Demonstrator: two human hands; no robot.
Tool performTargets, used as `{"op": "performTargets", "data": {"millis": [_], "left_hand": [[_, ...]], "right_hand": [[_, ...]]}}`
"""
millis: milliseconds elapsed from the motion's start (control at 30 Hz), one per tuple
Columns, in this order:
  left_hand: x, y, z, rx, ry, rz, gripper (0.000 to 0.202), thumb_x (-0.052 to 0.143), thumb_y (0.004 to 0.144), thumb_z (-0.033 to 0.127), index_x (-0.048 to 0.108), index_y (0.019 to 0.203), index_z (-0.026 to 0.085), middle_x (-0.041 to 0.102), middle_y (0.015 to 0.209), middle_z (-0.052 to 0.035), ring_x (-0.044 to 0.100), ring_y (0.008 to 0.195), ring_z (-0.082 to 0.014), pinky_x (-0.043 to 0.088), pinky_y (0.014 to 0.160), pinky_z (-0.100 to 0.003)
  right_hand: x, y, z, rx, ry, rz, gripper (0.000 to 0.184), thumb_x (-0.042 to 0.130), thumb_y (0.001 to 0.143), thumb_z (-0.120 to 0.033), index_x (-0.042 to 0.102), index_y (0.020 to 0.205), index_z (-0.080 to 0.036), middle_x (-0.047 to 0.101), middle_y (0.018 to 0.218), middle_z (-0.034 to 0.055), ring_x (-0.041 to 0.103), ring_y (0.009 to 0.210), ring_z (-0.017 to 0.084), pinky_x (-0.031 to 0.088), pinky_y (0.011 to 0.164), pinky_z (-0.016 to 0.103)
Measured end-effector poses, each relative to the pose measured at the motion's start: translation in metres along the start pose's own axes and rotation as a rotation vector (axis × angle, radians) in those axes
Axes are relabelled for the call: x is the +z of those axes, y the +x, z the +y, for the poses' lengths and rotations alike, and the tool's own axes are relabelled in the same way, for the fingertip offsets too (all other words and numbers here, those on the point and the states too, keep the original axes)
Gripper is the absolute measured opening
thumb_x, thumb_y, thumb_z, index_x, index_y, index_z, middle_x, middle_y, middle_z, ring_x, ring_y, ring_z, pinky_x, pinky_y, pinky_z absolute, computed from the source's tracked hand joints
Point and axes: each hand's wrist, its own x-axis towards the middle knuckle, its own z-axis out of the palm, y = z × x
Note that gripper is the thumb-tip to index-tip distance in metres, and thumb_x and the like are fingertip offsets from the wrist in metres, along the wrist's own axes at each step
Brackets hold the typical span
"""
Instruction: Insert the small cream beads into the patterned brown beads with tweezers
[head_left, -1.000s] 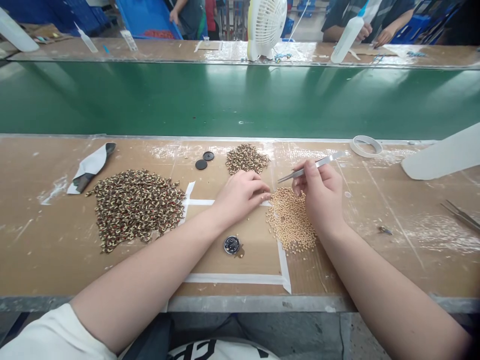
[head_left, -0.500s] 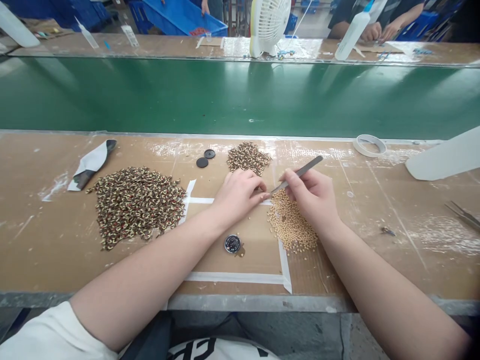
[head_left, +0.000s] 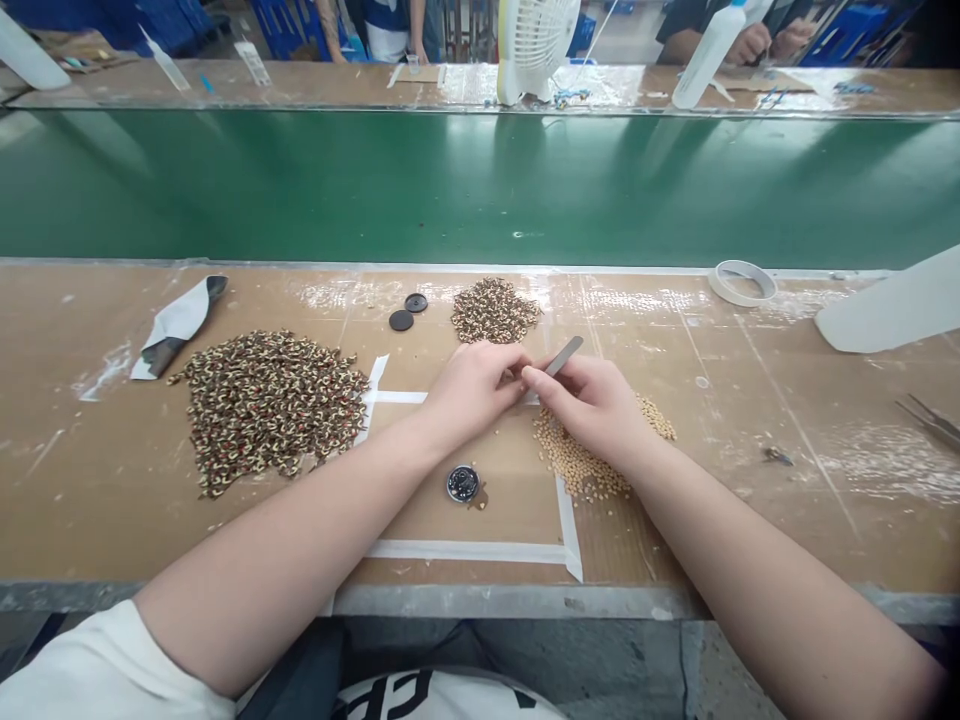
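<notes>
My right hand (head_left: 592, 405) is closed around a pair of metal tweezers (head_left: 564, 356), whose tips are hidden between my hands. My left hand (head_left: 476, 382) is closed in a pinch, its fingertips meeting those of my right hand; what it pinches is too small and covered to make out. Partly under my right hand lies a pile of small beige beads (head_left: 581, 460). A small heap of brown-and-cream curved pieces (head_left: 495, 310) sits just beyond my left hand. Nearer me stands a small round dish of dark, glossy stuff (head_left: 463, 485).
A large pile of similar curved pieces (head_left: 274, 410) lies left, near a folded wrapper (head_left: 180, 325). Two black discs (head_left: 402, 320), a tape roll (head_left: 742, 284), a white bottle (head_left: 892, 310) and other tweezers (head_left: 930, 418) lie around. Beyond runs a green belt (head_left: 375, 190); a co-worker's hands (head_left: 769, 42) are across it.
My right hand has moved left from over the beads to meet my left hand, bringing the tweezers with it. The blue crate across the belt has gone from view.
</notes>
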Motion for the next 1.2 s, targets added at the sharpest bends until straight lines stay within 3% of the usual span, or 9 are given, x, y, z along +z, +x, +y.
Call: {"op": "performTargets", "data": {"millis": [333, 600, 967, 1200], "left_hand": [[-0.003, -0.0006, 0.0071, -0.056, -0.27, 0.041, 0.011, 0.063, 0.09, 0.028, 0.069, 0.091, 0.018, 0.072, 0.092, -0.0019, 0.062, 0.087, -0.0144, 0.047, 0.079, -0.03], [-0.0028, 0.0016, 0.0063, -0.07, -0.342, 0.044, 0.006, 0.064, 0.084, 0.02, 0.067, 0.088, 0.017, 0.07, 0.089, -0.0002, 0.061, 0.083, -0.012, 0.045, 0.076, -0.027], [-0.002, 0.0013, 0.005, -0.09, -0.385, 0.046, 0.004, 0.064, 0.082, 0.02, 0.063, 0.084, 0.017, 0.065, 0.083, 0.0005, 0.055, 0.078, -0.0109, 0.043, 0.071, -0.026], [-0.0022, 0.0014, 0.0047, -0.115, -0.412, 0.076, 0.007, 0.065, 0.08, 0.018, 0.059, 0.081, 0.017, 0.062, 0.081, 0.0012, 0.054, 0.077, -0.0102, 0.041, 0.07, -0.025]], "right_hand": [[0.0004, -0.0022, -0.002, -0.005, 0.024, -0.011, 0.034, 0.062, 0.1, -0.05, 0.076, 0.096, -0.019, 0.072, 0.084, 0.0034, 0.061, 0.071, 0.015, 0.042, 0.064, 0.03], [0.0006, -0.0015, -0.0041, -0.021, 0.002, -0.003, 0.034, 0.064, 0.098, -0.049, 0.076, 0.09, -0.018, 0.072, 0.084, 0.0044, 0.062, 0.072, 0.016, 0.042, 0.065, 0.03], [0.0013, -0.0029, -0.0007, -0.024, 0.036, -0.006, 0.028, 0.069, 0.096, -0.047, 0.076, 0.095, -0.02, 0.073, 0.085, 0.0032, 0.063, 0.074, 0.016, 0.046, 0.068, 0.031], [0.0015, -0.0023, -0.0025, -0.03, 0.02, -0.002, 0.033, 0.069, 0.095, -0.052, 0.075, 0.091, -0.02, 0.073, 0.085, 0.004, 0.063, 0.075, 0.017, 0.047, 0.069, 0.031]]}}
